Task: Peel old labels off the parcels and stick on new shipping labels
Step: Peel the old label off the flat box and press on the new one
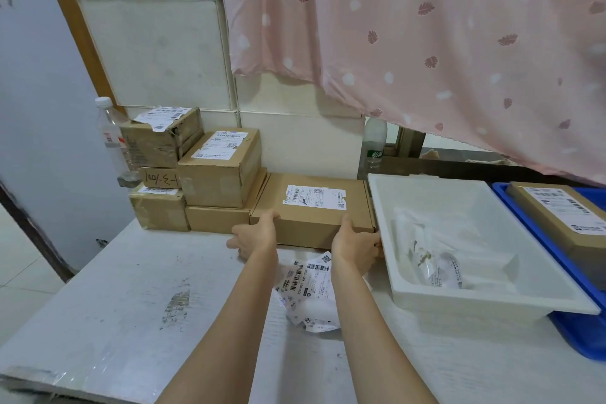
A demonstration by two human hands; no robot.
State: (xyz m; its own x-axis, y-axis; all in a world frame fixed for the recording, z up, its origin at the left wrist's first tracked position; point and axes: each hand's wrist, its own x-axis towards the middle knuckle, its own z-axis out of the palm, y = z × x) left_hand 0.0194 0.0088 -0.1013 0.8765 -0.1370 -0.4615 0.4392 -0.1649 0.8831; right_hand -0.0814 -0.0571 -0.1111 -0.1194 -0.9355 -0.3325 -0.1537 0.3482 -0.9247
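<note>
Gripping one flat parcel (311,207) with left hand (254,236), right hand (354,244)

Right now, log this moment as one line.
step: taking flat parcel | left hand: holds near-left corner | right hand: holds near-right edge | old label: on

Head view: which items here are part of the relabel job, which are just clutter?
Job:
- flat parcel, gripped by left hand and right hand
- its label
- stacked parcels
- loose labels on the table
- parcel in blue bin

Lying about:
- plastic bottle
- green-label bottle
- pink curtain
</note>
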